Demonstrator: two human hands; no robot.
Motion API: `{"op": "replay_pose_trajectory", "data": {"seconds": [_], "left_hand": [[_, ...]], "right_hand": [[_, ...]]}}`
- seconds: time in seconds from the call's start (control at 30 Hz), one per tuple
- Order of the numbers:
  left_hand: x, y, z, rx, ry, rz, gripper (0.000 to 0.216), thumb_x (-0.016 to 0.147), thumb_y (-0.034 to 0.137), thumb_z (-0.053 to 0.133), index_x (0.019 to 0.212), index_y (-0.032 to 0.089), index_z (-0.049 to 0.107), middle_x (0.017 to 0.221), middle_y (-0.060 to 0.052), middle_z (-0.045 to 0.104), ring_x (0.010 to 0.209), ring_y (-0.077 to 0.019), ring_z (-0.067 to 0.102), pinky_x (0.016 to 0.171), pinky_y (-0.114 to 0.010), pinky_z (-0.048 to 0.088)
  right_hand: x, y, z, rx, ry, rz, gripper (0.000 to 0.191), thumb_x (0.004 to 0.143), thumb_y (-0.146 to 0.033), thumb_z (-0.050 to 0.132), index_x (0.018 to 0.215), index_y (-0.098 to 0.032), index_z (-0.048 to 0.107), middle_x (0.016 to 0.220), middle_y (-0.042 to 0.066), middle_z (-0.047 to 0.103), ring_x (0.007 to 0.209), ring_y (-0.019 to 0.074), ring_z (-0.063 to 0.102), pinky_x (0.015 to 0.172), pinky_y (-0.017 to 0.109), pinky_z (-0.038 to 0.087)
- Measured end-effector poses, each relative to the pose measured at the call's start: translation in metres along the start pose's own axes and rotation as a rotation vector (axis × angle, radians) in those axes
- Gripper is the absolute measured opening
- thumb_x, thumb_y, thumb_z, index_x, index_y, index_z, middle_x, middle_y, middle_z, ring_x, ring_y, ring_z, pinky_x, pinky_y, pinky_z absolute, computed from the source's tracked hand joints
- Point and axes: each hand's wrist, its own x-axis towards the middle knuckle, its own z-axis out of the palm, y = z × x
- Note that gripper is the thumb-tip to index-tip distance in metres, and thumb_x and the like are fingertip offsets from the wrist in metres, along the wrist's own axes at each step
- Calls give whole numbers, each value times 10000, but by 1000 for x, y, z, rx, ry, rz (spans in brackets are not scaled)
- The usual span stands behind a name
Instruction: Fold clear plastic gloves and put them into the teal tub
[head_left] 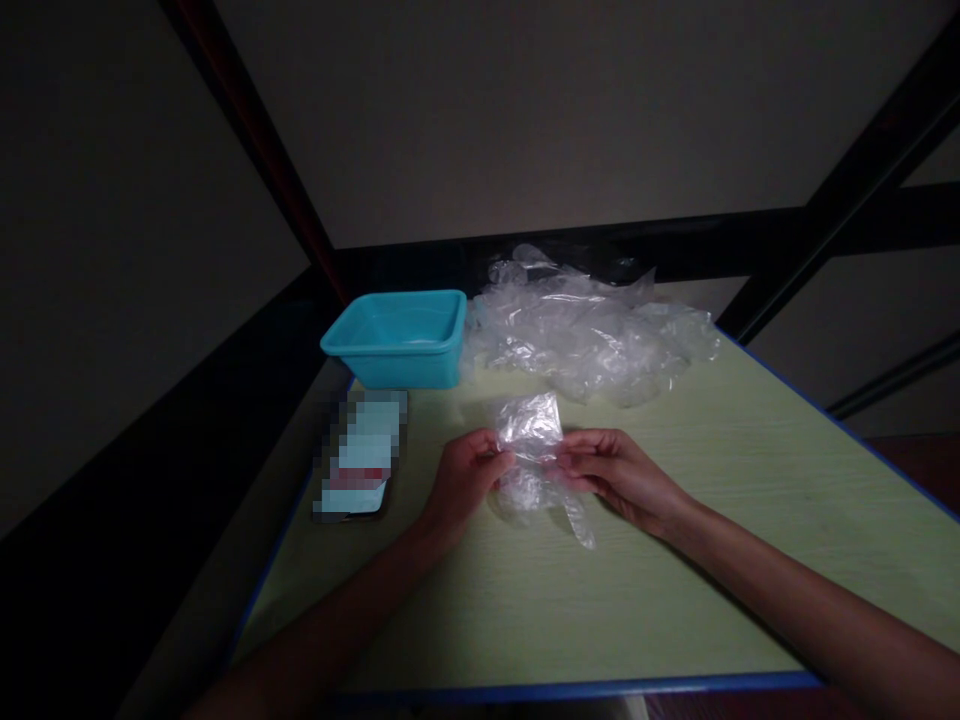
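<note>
Pale green, blue-edged, the table [525,620] faces a dim wall [525,120] as left fingers [495,468] and right fingers [589,463] pinch clear plastic [529,422].

Hands [466,478] hide bits of the clear plastic [529,425], flat thing [360,455] mid-left's mostly pixelated, forearms [795,580] run off-frame, counter [525,625] gets cropped lower right.

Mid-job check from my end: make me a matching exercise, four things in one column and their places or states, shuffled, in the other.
1. Turquoise tub
2. Heap of clear plastic
3. Small clear plastic piece
4. Pixelated flat item

A. Pinched by the left hand and right hand
B. Left of the left hand, nearer than the tub
C. Open side up
D. Crumpled, right of the tub

Pairs: 1-C, 2-D, 3-A, 4-B
</note>
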Motion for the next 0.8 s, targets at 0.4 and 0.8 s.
{"op": "replay_pose_trajectory", "data": {"seconds": [0.4, 0.8], "left_hand": [[1, -4, 1, 33, -34, 60, 213, 581, 321, 647, 547, 147, 530, 515, 29, 514, 488, -94, 489, 480, -196, 392], [0, -1, 1, -12, 9, -25, 234, 580, 349, 649, 640, 139, 562, 576, 14, 560, 506, -92, 499, 444, -181, 403]], "right_hand": [[1, 4, 1, 2, 5, -25, 236, 391, -178, 844, 581, -160, 705, 605, -10, 702, 520, 67, 617, 534, 145, 495], [2, 0, -8, -9, -78, 50, 215, 485, -135, 790, 688, -169, 726, 703, 23, 719, 579, 99, 648, 585, 189, 532]]}}
